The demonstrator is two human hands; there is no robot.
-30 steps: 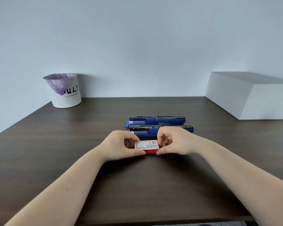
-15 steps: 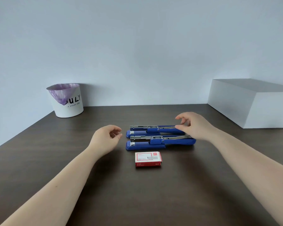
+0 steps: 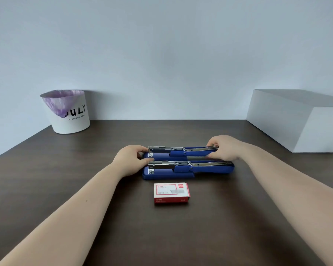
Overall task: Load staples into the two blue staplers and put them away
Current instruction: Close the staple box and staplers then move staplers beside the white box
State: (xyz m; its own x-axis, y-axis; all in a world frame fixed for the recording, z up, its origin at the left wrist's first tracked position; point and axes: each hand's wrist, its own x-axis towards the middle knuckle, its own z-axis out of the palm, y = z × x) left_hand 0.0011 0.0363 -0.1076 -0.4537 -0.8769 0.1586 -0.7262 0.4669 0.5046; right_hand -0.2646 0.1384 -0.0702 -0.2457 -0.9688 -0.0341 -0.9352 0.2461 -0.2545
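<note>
Two long blue staplers lie side by side across the dark table, metal heads to the left. My left hand [image 3: 130, 160] grips the left end of the far stapler [image 3: 188, 152], thumb and fingers around its head. At that stapler's right end my right hand [image 3: 223, 147] pinches the handle. The near stapler [image 3: 186, 170] lies untouched just in front. A small red-and-white staple box [image 3: 171, 192] rests closed on the table in front of both staplers, apart from my hands.
A white bin [image 3: 69, 112] with a purple liner stands at the back left by the wall. A large white box [image 3: 296, 120] sits at the back right. The dark wooden table [image 3: 46, 179] stretches around the staplers.
Both hands let go of the staple box, which now lies on the table. They moved forward and closed on the two ends of the far stapler.
</note>
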